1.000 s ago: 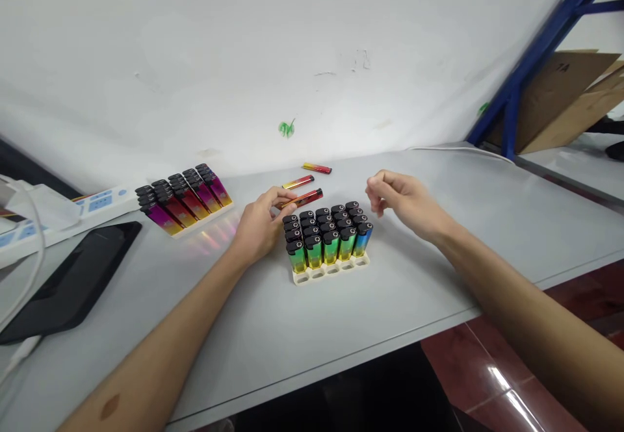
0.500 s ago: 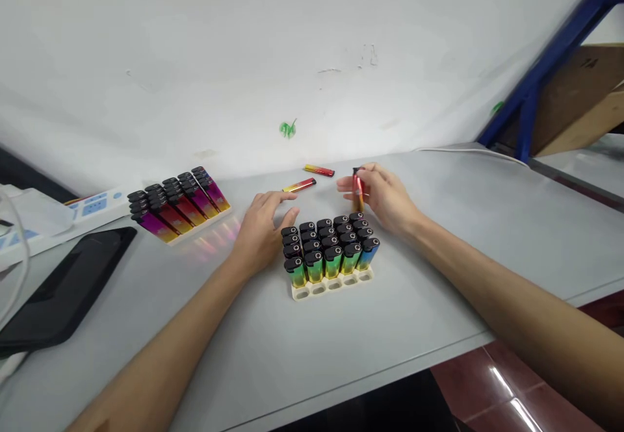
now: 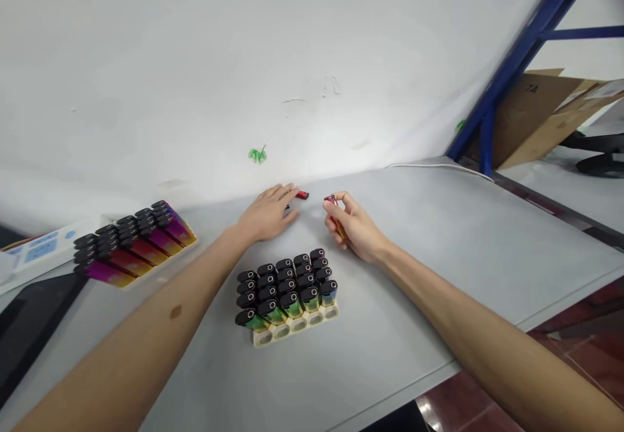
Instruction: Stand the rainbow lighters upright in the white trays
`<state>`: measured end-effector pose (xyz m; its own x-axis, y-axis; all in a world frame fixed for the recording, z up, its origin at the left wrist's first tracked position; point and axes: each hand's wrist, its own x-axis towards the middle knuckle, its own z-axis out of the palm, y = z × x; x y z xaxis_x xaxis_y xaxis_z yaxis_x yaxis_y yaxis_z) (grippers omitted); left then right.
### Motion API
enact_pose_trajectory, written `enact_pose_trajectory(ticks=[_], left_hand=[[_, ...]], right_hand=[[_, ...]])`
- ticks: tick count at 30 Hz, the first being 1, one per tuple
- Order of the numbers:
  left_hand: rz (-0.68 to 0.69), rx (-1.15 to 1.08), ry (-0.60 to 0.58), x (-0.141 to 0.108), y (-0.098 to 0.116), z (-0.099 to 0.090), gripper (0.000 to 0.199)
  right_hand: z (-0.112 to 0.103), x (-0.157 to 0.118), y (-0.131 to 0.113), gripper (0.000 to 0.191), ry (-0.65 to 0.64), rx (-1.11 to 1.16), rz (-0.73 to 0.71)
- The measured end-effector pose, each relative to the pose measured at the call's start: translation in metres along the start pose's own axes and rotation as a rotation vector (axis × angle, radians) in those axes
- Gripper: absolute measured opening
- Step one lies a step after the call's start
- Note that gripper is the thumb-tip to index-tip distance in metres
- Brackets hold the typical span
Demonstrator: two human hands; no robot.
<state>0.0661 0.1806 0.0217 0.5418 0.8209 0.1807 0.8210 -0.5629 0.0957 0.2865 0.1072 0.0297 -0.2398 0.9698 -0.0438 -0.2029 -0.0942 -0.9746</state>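
My right hand [image 3: 353, 224] is closed around a red and gold lighter [image 3: 336, 214], its black top showing above my fingers. To its left, my left hand [image 3: 270, 213] lies palm down with fingers spread, partly covering a red lighter [image 3: 302, 195] and another one of which only a dark end shows. Nearer the front, a cream holder [image 3: 298, 325] carries several rows of upright black-topped lighters [image 3: 287, 286], with a front row of vacant slots. At the left, a second holder is filled with leaning purple, red and gold lighters [image 3: 141, 243].
A black phone [image 3: 36, 328] and a white power strip [image 3: 43, 250] are at the far left. The grey table [image 3: 439, 224] meets a white wall behind, where a white cable [image 3: 429, 165] runs. Blue shelving [image 3: 521, 42] and cardboard boxes [image 3: 531, 114] stand at the right.
My left hand has reached toward the wall and over the loose lighters. The lighter in my right hand has tilted and my fingers have closed around it. The view has shifted right.
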Motion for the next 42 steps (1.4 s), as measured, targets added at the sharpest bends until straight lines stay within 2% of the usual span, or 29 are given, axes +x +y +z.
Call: enact_pose_trajectory(ticks=[3,7,13,19,24,28,33,39,42], left_hand=[[-0.028,-0.048,0.032,-0.008,0.001,0.001,0.05],[-0.06,-0.064,0.093,-0.038,0.009,-0.004,0.041],[-0.181,-0.033,0.103,-0.075,0.012,-0.007,0.035],[-0.183,-0.054,0.089,-0.103,0.019,-0.013,0.037],[-0.171,-0.055,0.129,-0.111,0.023,-0.013,0.038],[-0.16,-0.044,0.177,-0.113,0.02,-0.009,0.033],[-0.144,-0.02,0.167,-0.118,0.02,-0.009,0.032],[-0.082,-0.038,0.164,-0.124,0.029,-0.016,0.034],[-0.042,-0.047,0.152,-0.127,0.03,-0.02,0.038]], right_hand=[[0.002,-0.003,-0.004,0.038,-0.035,0.043,0.011],[0.0,-0.006,-0.007,0.054,-0.007,0.055,0.07],[0.003,-0.013,-0.01,0.046,0.069,0.088,0.066],[0.004,-0.019,-0.01,0.048,0.073,0.113,0.001],[0.003,-0.019,-0.005,0.055,0.041,0.077,-0.023],[0.003,-0.021,-0.005,0.05,0.041,0.051,-0.004],[-0.001,-0.021,-0.004,0.048,0.101,0.03,-0.065],[-0.006,-0.015,0.003,0.053,0.103,-0.131,-0.143],[-0.006,-0.021,0.007,0.046,0.142,-0.301,-0.241]])
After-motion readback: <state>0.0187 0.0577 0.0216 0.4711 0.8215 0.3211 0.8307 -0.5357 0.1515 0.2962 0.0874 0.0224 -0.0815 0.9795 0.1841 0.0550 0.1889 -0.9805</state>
